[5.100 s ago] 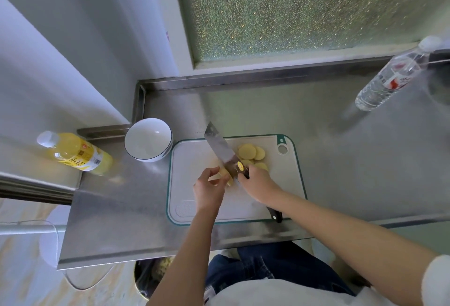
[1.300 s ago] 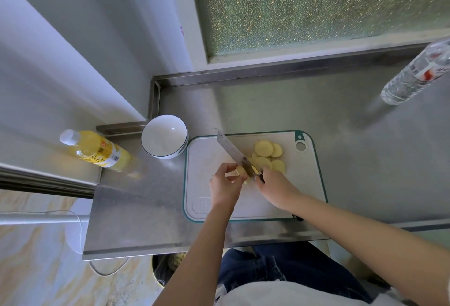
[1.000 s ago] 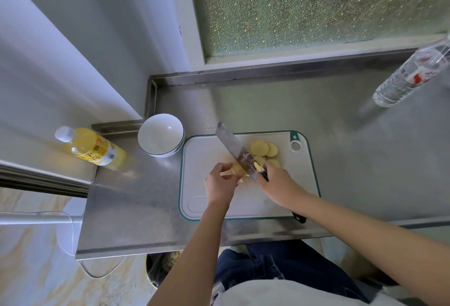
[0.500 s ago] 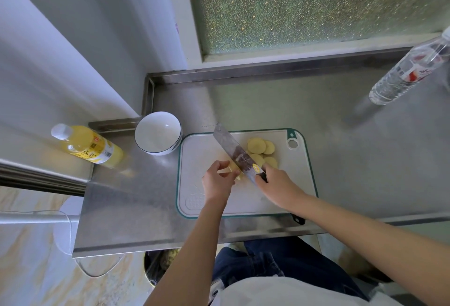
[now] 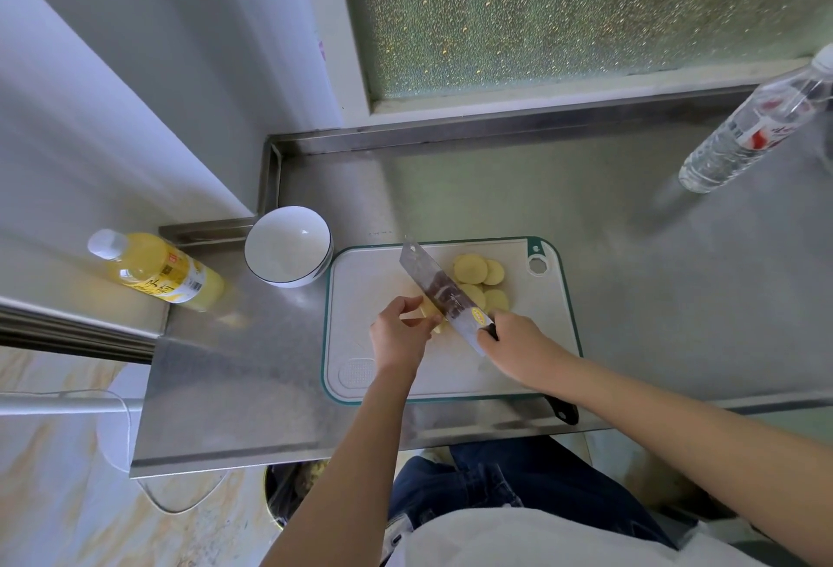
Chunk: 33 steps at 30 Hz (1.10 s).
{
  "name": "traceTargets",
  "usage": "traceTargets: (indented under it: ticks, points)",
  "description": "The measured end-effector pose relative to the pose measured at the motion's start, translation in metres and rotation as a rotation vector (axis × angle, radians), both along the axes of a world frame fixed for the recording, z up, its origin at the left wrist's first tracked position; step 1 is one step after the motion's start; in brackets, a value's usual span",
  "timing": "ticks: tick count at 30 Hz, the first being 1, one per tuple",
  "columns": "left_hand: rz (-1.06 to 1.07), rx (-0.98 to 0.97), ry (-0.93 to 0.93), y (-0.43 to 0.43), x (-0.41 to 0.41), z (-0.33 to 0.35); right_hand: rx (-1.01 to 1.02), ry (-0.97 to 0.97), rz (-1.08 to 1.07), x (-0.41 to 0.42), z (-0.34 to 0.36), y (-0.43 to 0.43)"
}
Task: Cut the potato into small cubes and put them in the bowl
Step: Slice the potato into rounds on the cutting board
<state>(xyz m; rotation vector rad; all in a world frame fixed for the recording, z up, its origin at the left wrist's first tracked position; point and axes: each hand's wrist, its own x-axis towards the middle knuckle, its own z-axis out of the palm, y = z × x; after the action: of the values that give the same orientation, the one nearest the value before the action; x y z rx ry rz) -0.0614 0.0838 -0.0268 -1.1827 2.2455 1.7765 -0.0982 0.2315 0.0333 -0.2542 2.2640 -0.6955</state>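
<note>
A white cutting board [image 5: 369,287] with a green rim lies on the steel counter. Several round potato slices [image 5: 471,269] lie at its far right. My left hand [image 5: 399,334] pinches the remaining potato piece [image 5: 428,312], which is mostly hidden by my fingers and the blade. My right hand [image 5: 518,348] grips the handle of a cleaver [image 5: 435,289], whose blade rests against the potato piece. An empty white bowl [image 5: 288,246] stands just left of the board's far corner.
A yellow drink bottle [image 5: 157,271] lies on the ledge to the left. A clear water bottle [image 5: 748,129] stands at the far right. The steel counter [image 5: 653,296] ends at a raised rim at the back and left. A bin [image 5: 288,494] sits below the front edge.
The cleaver has kept working at the potato piece held by my left hand; the blade sits slightly lower now. The slices and bowl have stayed in place while the camera view shifted.
</note>
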Motion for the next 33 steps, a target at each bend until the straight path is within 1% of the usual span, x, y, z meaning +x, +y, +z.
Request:
traceTargets:
  ticks: [8, 15, 17, 25, 28, 33]
  points:
    - [0.002, -0.02, -0.009, 0.001, 0.0, 0.003, 0.008, -0.058, -0.005, -0.01, 0.009, -0.02]
    - [0.003, -0.024, -0.007, 0.004, 0.001, 0.006, 0.049, -0.025, -0.011, -0.014, 0.011, -0.044]
    - [0.001, -0.016, -0.004, 0.003, 0.001, 0.008, 0.055, -0.041, -0.018, -0.016, 0.014, -0.046]
    - [-0.012, -0.004, -0.019, 0.001, 0.0, 0.007, 0.008, -0.112, -0.024, -0.009, 0.014, -0.025]
    - [-0.013, -0.003, -0.021, 0.001, 0.0, 0.006, 0.043, -0.136, 0.001, -0.003, 0.018, -0.011]
    - [-0.012, -0.009, -0.016, 0.001, 0.0, 0.006, 0.078, -0.124, 0.027, 0.0, 0.019, -0.006]
